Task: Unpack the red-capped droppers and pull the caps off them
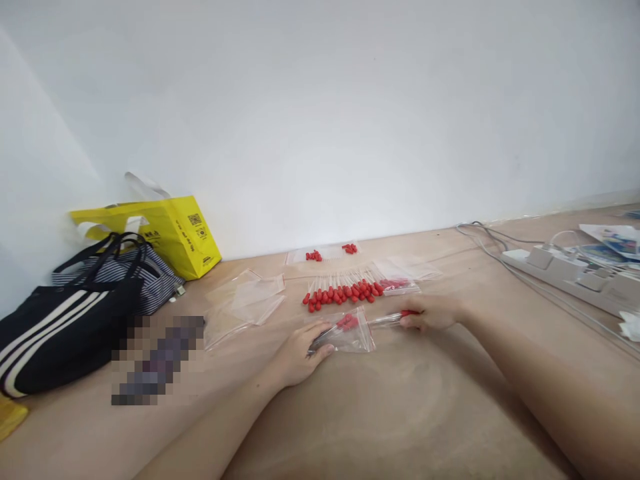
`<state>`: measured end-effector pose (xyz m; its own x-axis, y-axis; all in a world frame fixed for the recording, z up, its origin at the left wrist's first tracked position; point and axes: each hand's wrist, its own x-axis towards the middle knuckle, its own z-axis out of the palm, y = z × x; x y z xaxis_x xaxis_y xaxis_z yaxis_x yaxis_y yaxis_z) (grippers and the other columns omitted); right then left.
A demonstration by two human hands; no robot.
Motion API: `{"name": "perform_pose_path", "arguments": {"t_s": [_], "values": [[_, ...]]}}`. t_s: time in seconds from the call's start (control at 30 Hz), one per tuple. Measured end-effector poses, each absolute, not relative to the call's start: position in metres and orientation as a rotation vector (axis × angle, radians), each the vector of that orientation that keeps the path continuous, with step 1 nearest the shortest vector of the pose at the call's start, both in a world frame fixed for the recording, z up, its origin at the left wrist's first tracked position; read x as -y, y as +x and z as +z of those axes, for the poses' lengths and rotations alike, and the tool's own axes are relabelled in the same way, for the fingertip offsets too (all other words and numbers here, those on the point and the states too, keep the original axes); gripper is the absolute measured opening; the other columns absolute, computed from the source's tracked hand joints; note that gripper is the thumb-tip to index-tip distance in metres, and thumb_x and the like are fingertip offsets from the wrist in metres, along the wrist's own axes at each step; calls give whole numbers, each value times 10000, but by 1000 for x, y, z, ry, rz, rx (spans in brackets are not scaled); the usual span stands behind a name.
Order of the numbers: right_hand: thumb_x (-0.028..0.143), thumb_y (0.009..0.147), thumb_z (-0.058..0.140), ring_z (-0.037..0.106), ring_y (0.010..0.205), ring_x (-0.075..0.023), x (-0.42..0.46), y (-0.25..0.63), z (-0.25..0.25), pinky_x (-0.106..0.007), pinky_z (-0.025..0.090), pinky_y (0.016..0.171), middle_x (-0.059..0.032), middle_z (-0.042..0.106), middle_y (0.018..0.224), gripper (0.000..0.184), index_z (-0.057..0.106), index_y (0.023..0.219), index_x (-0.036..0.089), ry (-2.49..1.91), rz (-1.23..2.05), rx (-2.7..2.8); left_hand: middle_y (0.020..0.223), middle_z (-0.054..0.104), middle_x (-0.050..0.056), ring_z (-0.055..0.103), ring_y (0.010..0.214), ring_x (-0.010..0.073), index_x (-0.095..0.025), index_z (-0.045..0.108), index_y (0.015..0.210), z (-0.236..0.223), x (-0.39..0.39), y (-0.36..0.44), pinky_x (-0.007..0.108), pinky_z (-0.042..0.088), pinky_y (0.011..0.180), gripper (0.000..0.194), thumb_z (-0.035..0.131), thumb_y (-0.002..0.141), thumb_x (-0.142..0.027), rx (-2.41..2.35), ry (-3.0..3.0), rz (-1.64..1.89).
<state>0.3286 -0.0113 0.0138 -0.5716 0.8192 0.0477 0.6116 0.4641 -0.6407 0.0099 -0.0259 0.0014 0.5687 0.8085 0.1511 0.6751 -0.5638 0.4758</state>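
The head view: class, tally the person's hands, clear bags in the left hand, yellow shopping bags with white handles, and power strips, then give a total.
Hands: 2 (left hand, right hand)
Clear bag in the left hand: 1
Yellow shopping bag: 1
Power strip: 1
Total: 5

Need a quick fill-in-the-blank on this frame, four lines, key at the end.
1. The left hand holds a clear bag containing items with heads coloured ____.
2. The black bag is striped in ____.
3. The tote printed with a square code is coloured ____.
4. The power strip lies nearer the right hand than the ____ hand.

Missing words: red; white; yellow; left.
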Motion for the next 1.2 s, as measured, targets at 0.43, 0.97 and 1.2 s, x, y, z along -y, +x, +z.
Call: {"name": "perform_pose_path", "arguments": {"t_s": [0.43,0.97,1.2], "values": [[420,824,388,399,473,-83,13,216,24,-208,318,454,32,411,534,316,494,676,162,-1257,967,1845,1030,629,75,576,949,182,-149,601,960,23,18,43,339,444,874,284,481,817,-363,-1058,1488,897],[171,781,454,448,781,-187,12,149,15,-336,413,725,-129,450,919,240,491,999,77,-1227,354,2228,629,623,10,574,507,86,-129,574,726,25,-15,30,176,453,473,70,566,746,-196,-1201,937,924],[256,781,513,487,838,-168,21,193,5,-299,441,718,-73,469,927,244,533,1013,182,-1003,383,2104,555,590,-6,577,525,109,-124,540,613,47,-53,-14,227,472,574,94,610,669,-151,-1424,1087,838]]}}
